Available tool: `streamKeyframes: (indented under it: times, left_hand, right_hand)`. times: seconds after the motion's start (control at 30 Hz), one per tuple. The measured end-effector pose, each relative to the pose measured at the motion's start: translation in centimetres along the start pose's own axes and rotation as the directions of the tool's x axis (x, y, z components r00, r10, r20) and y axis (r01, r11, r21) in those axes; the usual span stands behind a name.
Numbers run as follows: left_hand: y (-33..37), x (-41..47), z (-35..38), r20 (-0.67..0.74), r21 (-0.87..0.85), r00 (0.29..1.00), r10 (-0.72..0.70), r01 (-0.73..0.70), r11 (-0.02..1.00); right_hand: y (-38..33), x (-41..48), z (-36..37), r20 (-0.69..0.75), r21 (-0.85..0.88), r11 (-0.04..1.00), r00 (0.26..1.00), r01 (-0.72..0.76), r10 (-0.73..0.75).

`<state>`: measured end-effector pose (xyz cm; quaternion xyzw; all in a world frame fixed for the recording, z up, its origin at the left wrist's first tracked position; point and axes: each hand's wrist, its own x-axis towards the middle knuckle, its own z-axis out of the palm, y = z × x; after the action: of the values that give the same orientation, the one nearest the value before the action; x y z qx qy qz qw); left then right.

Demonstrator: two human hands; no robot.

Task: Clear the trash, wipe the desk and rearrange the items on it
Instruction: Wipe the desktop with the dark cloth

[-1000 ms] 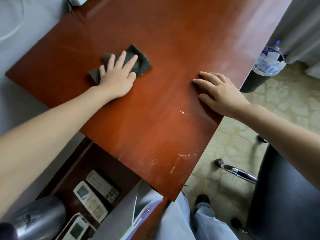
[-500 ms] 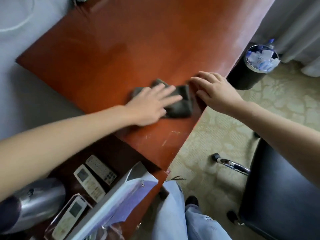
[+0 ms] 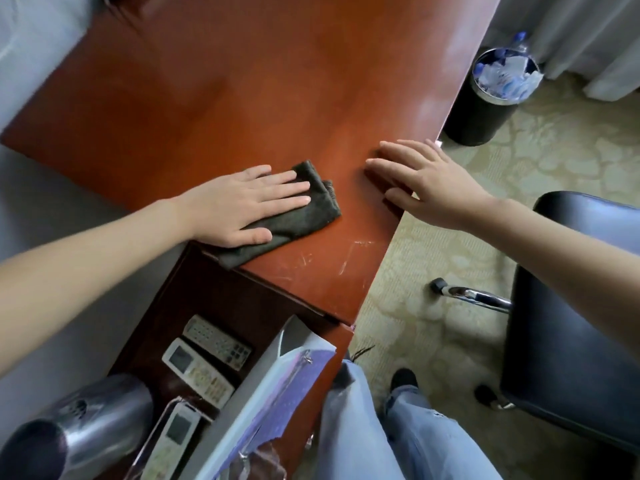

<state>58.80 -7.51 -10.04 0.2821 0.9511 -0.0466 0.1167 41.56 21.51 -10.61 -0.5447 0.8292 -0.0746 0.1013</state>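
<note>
A reddish-brown wooden desk [image 3: 277,81] fills the upper middle of the head view. My left hand [image 3: 242,206] lies flat, fingers spread, pressing a dark grey folded cloth [image 3: 304,216] onto the desk near its near-left edge; one corner of the cloth hangs over that edge. My right hand [image 3: 426,181] rests palm down at the desk's right edge, fingers apart, holding nothing. Pale scratch marks [image 3: 346,258] show on the desk just below the cloth.
A black bin [image 3: 485,102] full of plastic bottles stands on the carpet right of the desk. A lower dark shelf holds three remotes [image 3: 204,362], a metal kettle [image 3: 86,427] and a folder with papers [image 3: 277,386]. A black chair [image 3: 571,323] is at the right.
My left hand has slid the cloth from the far left of the desk toward me, then back left to the near-left edge. My right hand stays at the right edge.
</note>
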Motion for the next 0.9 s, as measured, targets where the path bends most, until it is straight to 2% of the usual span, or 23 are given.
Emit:
streamKeyframes:
  times: [0.07,0.17,0.23,0.4,0.53,0.7,0.77,0.8,0.87,0.9]
  left_hand:
    - [-1.0,-1.1,0.5,-0.006,-0.078,0.999,-0.039,0.038,0.996]
    - [-1.9,-3.2,0.8,-0.015,-0.175,0.984,-0.178,0.173,0.969]
    - [-0.9,-3.4,0.9,-0.010,-0.214,0.984,-0.180,0.174,0.961]
    - [6.2,1.9,0.0,-0.121,-0.242,0.992,0.033,-0.061,0.968]
    - [10.5,7.4,-1.2,-0.164,-0.243,0.976,0.141,-0.179,0.953]
    - [13.6,13.0,-2.9,-0.163,-0.197,0.903,0.398,-0.425,0.883]
    - [14.1,14.5,-3.6,-0.066,-0.231,0.917,0.394,-0.398,0.888]
    - [14.3,14.9,-3.9,-0.081,-0.255,0.919,0.385,-0.392,0.884]
    - [14.0,15.2,-4.5,-0.245,-0.272,0.897,0.368,-0.428,0.862]
    - [13.8,15.2,-5.2,-0.348,-0.308,0.881,0.320,-0.430,0.849]
  right_hand:
    - [-0.4,0.3,0.1,-0.011,0.032,0.999,1.000,-0.002,0.002]
    - [-0.7,0.3,0.2,-0.030,0.055,0.998,0.999,-0.027,0.028]
    - [-0.6,0.2,0.1,-0.018,0.077,0.996,0.999,-0.036,0.038]
    - [0.0,0.0,0.0,-0.049,0.119,0.993,0.999,0.008,-0.002]
    - [0.6,-0.5,-0.5,-0.015,0.145,0.989,1.000,0.004,-0.001]
    - [1.2,-0.7,-0.9,0.044,0.151,0.989,0.999,-0.001,-0.005]
    - [1.3,-1.1,-1.4,0.056,0.210,0.977,0.998,-0.042,0.030]
    - [1.3,-1.4,-1.9,0.029,0.260,0.964,0.998,-0.059,0.053]
    - [1.4,-1.9,-2.9,-0.039,0.416,0.898,0.984,-0.141,0.173]
    - [1.4,-2.3,-3.5,-0.025,0.529,0.822,0.964,-0.212,0.265]
